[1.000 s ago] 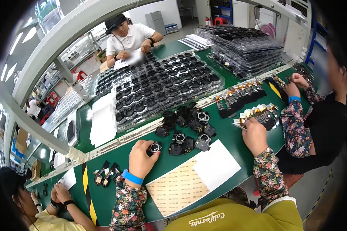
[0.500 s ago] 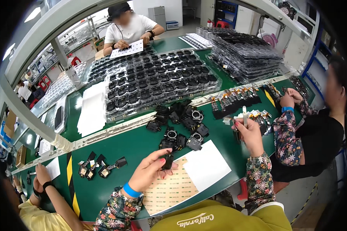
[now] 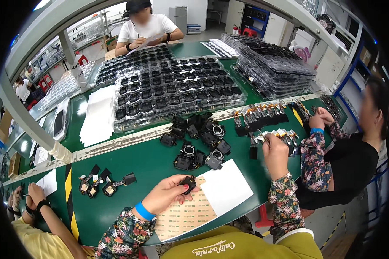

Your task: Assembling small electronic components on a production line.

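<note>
My left hand (image 3: pixel 165 194) is closed on a small black plastic housing (image 3: pixel 188 183), held between thumb and fingers above the tan printed backing sheet (image 3: pixel 186 216). Farther right, my right hand (image 3: pixel 275 154) pinches metal tweezers (image 3: pixel 264 136), mostly hidden by the fingers. It is over the near row of small parts with flex cables and pale tabs (image 3: pixel 289 137); whether the tips touch one cannot be made out. A pile of black housings (image 3: pixel 190 162), some with silvery rings, lies beyond my left hand. A white sheet (image 3: pixel 227 187) overlaps the backing sheet.
Clear trays of black parts (image 3: pixel 177 93) fill the far side, beside a tall tray stack (image 3: pixel 274 71). Several assembled pieces (image 3: pixel 110 188) lie at left, near striped tape (image 3: pixel 69 194). Co-workers sit opposite, left and right. Another cable-part row (image 3: pixel 261 116) lies behind my right hand.
My right hand has turned and lowered the tweezers toward the cable parts. My left hand has tilted the black housing and closed its fingers more around it. The whole view has shifted slightly.
</note>
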`<state>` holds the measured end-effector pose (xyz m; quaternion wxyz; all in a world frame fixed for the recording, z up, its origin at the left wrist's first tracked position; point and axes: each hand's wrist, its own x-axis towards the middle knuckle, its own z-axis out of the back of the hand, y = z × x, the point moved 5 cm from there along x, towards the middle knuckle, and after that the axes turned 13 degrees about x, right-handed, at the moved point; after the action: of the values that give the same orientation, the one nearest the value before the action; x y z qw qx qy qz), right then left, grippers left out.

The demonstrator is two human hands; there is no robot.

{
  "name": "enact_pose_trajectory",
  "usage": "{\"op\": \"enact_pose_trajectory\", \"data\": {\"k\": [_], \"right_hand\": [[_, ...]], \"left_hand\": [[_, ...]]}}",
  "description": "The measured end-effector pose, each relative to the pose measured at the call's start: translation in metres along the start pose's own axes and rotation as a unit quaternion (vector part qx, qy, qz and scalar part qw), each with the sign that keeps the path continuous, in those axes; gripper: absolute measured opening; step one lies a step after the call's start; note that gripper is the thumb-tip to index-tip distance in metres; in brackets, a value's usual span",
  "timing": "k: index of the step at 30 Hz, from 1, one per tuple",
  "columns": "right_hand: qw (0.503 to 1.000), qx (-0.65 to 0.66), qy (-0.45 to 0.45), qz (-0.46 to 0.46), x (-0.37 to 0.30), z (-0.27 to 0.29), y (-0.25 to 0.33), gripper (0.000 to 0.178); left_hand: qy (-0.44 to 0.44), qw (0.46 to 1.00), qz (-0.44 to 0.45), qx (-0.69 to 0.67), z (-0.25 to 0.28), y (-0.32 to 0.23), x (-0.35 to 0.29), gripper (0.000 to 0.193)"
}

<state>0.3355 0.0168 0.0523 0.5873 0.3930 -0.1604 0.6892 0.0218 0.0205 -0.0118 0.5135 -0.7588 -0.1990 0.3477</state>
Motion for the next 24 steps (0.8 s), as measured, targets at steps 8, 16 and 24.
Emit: {"op": "enact_pose_trajectory", "data": {"k": [8, 16, 24], "right_hand": [[0.763, 0.526, 0.147, -0.346, 0.013, -0.02, 0.049, 0.017], [0.697, 0.605, 0.268, -0.277, -0.019, -0.067, 0.126, 0.023], [0.766, 0.555, 0.289, -0.147, -0.033, -0.075, 0.13, 0.025]], "left_hand": [[-0.007, 1.0, 0.007, -0.019, 0.008, 0.005, -0.007, 0.03], [0.017, 0.999, -0.027, 0.015, 0.01, -0.002, -0.005, 0.036], [-0.009, 0.996, -0.062, 0.069, 0.006, -0.01, -0.009, 0.04]]}}
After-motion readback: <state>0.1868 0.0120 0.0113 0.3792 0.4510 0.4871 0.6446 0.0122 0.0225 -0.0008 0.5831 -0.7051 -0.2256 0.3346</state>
